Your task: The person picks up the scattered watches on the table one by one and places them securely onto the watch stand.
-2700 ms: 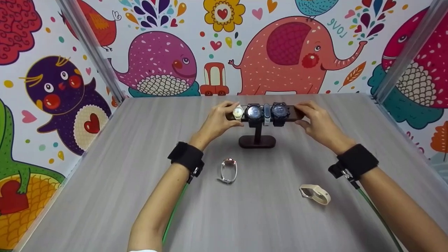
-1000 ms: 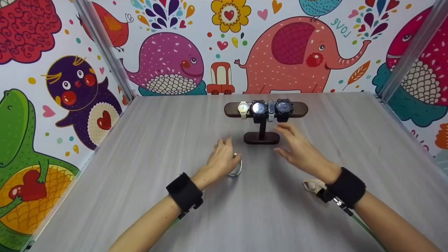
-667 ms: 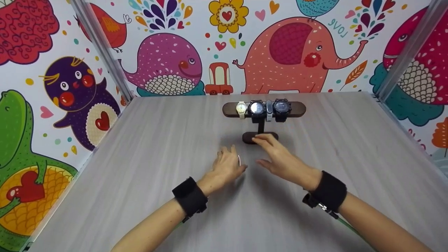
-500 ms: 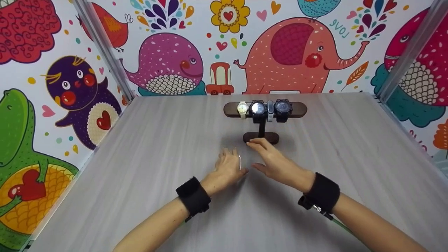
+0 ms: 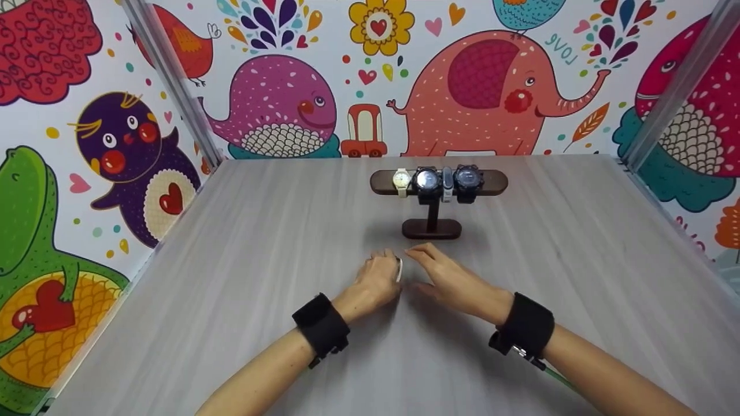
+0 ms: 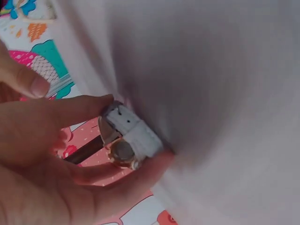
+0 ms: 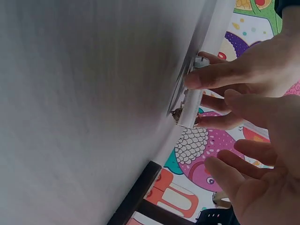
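Note:
My left hand (image 5: 384,269) pinches a white-strapped watch (image 5: 399,269) between fingers and thumb and holds it on edge just above the grey table (image 5: 231,277). The left wrist view shows the watch (image 6: 127,138) with its gold-rimmed case facing down toward my palm. My right hand (image 5: 429,261) hovers right beside it, fingers straight and spread, holding nothing. In the right wrist view the watch (image 7: 191,106) sits in the left hand's fingers (image 7: 220,75), with my right hand (image 7: 243,154) open beside it.
A dark wooden T-shaped watch stand (image 5: 432,229) stands farther back at the centre, its crossbar (image 5: 496,182) carrying several watches. Cartoon-printed walls enclose the table on three sides, with metal posts (image 5: 173,86) at the back corners.
Both hands left the stand and came back toward me. The left hand took the white watch off the table and turned it on edge. The right hand moved left to it, covering the beige watch.

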Action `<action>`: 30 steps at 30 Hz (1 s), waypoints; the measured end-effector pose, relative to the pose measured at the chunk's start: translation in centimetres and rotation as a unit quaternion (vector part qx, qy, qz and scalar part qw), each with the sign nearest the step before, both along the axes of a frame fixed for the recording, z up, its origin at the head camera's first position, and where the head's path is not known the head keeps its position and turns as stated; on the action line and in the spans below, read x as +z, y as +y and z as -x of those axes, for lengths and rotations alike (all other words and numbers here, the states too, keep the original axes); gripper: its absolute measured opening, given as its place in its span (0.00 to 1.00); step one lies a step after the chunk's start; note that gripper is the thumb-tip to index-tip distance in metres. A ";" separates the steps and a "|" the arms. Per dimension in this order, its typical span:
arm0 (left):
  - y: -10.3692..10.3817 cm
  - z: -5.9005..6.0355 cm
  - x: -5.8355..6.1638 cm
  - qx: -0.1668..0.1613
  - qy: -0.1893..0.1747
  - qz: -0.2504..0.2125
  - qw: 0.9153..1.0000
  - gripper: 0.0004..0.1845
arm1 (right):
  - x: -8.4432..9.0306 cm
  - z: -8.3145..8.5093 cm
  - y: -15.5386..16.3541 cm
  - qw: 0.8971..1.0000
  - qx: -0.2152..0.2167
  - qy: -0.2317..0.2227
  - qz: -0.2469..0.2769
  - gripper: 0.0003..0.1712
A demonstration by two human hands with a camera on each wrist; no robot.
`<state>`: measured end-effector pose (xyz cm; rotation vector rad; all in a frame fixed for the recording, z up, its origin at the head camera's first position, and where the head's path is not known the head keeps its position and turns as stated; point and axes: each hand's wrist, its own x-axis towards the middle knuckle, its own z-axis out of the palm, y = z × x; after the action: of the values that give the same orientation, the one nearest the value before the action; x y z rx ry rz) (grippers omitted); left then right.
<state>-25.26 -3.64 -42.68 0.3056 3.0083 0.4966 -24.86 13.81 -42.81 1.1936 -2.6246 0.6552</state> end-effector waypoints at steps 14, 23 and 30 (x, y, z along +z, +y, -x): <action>-0.5 -1.4 4.1 -0.077 0.033 -0.187 0.979 0.34 | 2.2 0.2 1.7 0.976 -0.045 -0.136 0.165 0.33; -0.2 -2.6 5.6 -0.149 0.059 -0.277 0.947 0.34 | 3.9 0.0 2.7 0.956 -0.028 -0.157 0.246 0.27; -0.2 -3.0 5.5 -0.189 0.071 -0.326 0.924 0.35 | 4.6 -0.4 3.0 0.949 -0.010 -0.170 0.265 0.27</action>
<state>-22.26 -3.80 -37.15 0.9711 2.6919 1.4614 -24.47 16.84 -38.19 0.9479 -2.4433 1.5601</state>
